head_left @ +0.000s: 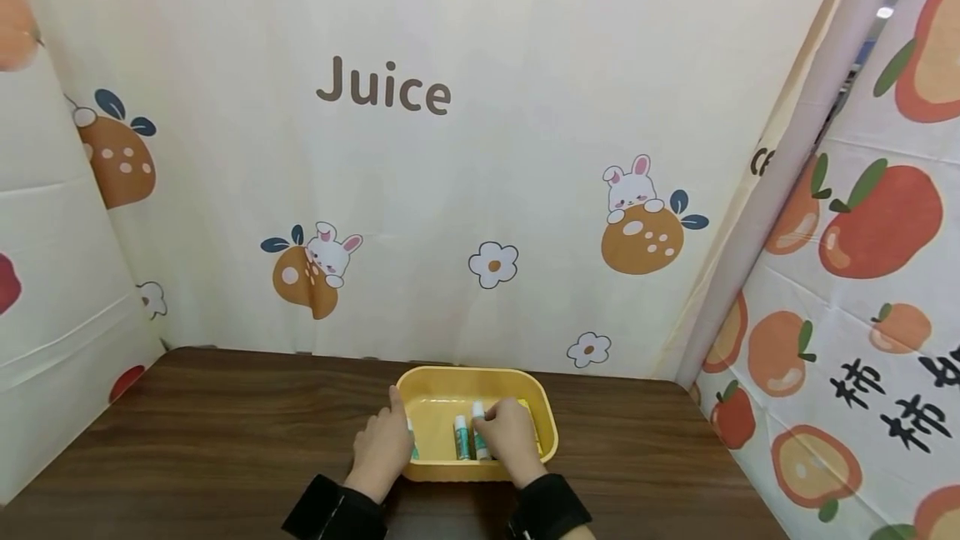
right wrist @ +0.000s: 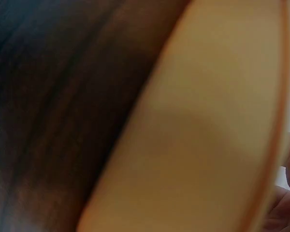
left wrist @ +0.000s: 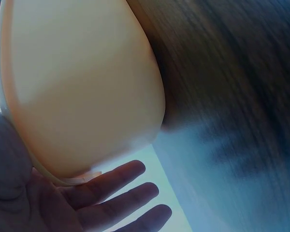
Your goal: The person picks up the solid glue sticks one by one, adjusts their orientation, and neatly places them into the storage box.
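A yellow plastic tray stands on the dark wooden table, near its front middle. Inside lie white tubes with teal labels. One tube lies free in the middle. Another tube is under the curled fingers of my right hand, which reaches into the tray. My left hand rests against the tray's left side, thumb up along the rim. It half hides a third tube. In the left wrist view its fingers lie straight beneath the tray wall. The right wrist view shows only the tray wall, blurred.
Printed cloth walls close in the table on the left, back and right, with "Juice" on the back one. A pale pole runs up the right corner. Bare wood lies on both sides of the tray.
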Demonstrator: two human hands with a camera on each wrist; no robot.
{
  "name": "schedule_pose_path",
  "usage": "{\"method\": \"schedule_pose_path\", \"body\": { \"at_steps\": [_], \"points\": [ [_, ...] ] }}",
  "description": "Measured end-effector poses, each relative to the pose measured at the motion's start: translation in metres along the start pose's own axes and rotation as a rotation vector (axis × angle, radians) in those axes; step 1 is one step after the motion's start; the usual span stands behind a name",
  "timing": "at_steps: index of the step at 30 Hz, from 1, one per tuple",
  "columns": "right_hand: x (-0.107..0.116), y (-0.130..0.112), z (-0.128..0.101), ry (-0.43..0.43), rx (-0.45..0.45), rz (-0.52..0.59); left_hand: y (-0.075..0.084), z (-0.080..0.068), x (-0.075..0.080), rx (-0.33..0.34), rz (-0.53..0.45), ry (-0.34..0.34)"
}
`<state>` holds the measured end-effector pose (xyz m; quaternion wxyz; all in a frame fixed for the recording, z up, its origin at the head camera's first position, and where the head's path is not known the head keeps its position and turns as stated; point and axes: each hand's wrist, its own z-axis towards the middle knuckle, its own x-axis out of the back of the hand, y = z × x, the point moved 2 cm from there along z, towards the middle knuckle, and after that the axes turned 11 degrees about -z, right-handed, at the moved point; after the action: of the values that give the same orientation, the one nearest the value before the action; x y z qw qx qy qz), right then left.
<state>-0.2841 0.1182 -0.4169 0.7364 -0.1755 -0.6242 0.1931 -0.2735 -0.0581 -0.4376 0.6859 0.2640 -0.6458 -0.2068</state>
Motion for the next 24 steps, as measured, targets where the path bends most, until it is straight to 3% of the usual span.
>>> {"method": "schedule_pose_path", "body": {
  "at_steps": [6,12,18,24],
  "points": [
    [-0.019,-0.001,-0.002,0.005,0.021,-0.064,0.001,-0.001,0.0,0.007,-0.007,-0.002],
    [-0.02,-0.001,-0.003,0.035,0.054,-0.088,0.002,0.0,0.0,0.009,-0.01,0.004],
    [0.002,0.008,-0.004,0.063,0.029,-0.098,0.001,0.0,-0.001,0.008,-0.016,0.01],
    [0.043,0.038,-0.015,0.161,-0.042,-0.119,0.001,0.002,0.0,0.035,-0.021,-0.009]
  ]
}}
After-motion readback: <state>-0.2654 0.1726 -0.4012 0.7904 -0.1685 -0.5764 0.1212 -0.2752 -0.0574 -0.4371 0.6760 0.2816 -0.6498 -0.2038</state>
